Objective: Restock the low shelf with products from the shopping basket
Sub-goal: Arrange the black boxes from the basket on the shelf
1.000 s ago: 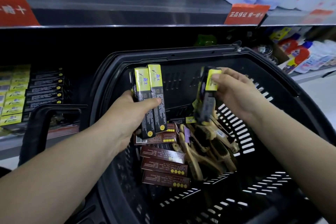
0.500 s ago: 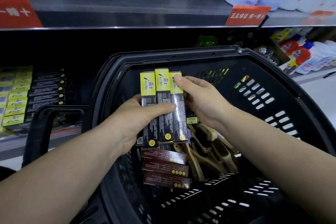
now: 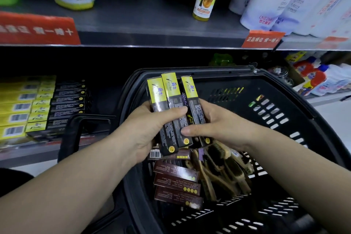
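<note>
Squarely above a black shopping basket (image 3: 284,89), a person's two bare hands hold three yellow-and-black boxes (image 3: 171,104) upright in a loose fan, yellow ends up. The left hand (image 3: 146,129) is curled round the left side of the bundle, its thumb laid across the fronts of two boxes. The right hand (image 3: 214,127) wraps the rightmost box from the side, its thumb pressed on the lower fronts. Neither hand is free.

The low shelf (image 3: 28,154) lies off to the left, where matching stocked boxes (image 3: 47,110) sit flat in neat rows. Below the hands, the basket holds brown boxes (image 3: 176,182) and wooden brushes (image 3: 224,167), so restocking looks far from finished.

The likely trouble is the fan itself. The boxes are splayed, not squared up, and the rightmost stands slightly apart from the other two. If one hand lets go before the bundle is pressed together, a box could slide out and drop among the brushes. The basket's raised handle (image 3: 76,129) also stands between the hands and the shelf, so a low sweep leftward could catch on it. A careless push onto the shelf might knock the tidy rows askew.
</note>
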